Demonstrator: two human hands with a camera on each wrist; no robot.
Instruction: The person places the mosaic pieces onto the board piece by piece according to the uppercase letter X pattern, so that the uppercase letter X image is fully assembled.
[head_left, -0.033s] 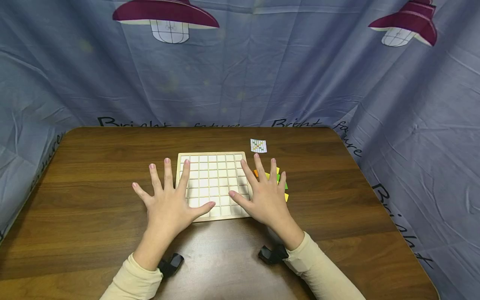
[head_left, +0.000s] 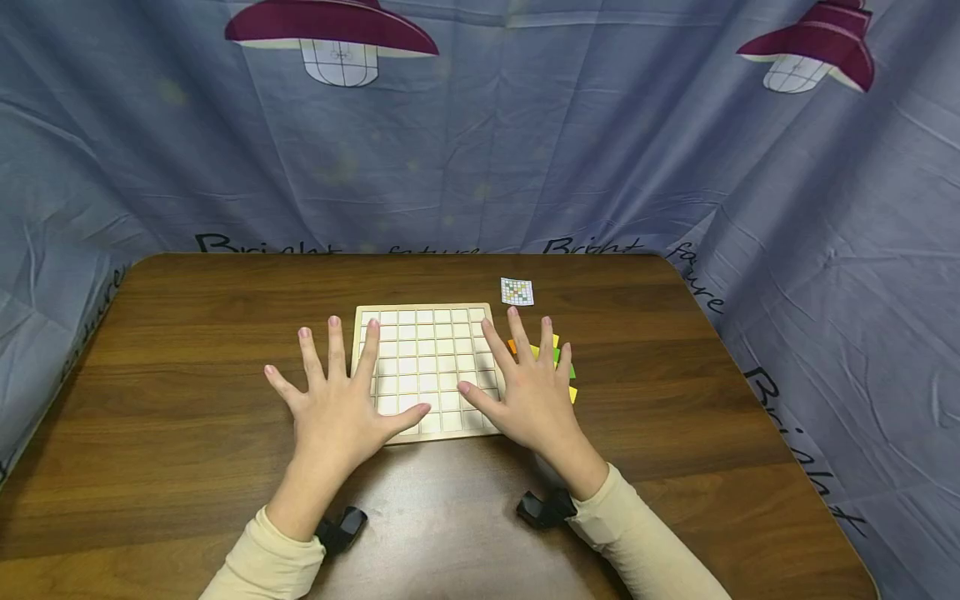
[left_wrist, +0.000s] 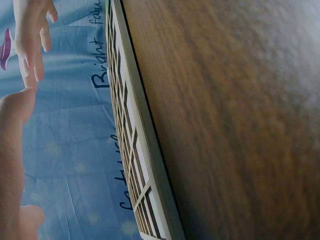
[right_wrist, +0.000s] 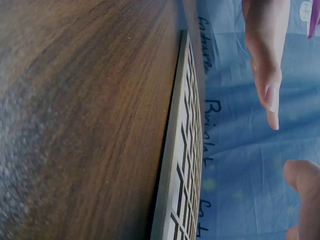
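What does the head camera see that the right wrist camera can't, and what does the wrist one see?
Only the head view: the little patterned card, the colourful pieces and cream sleeves.
Only the right wrist view, low and sideways: a gap between the left hand and the gridded board.
Both: hands, board, wooden table and blue curtain.

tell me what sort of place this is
Probably a curtained-off indoor tabletop workspace: printed blue-grey curtains hang beyond the far edge of a wood-grain table, and a wooden grid board and a small grid-patterned card lie on it.
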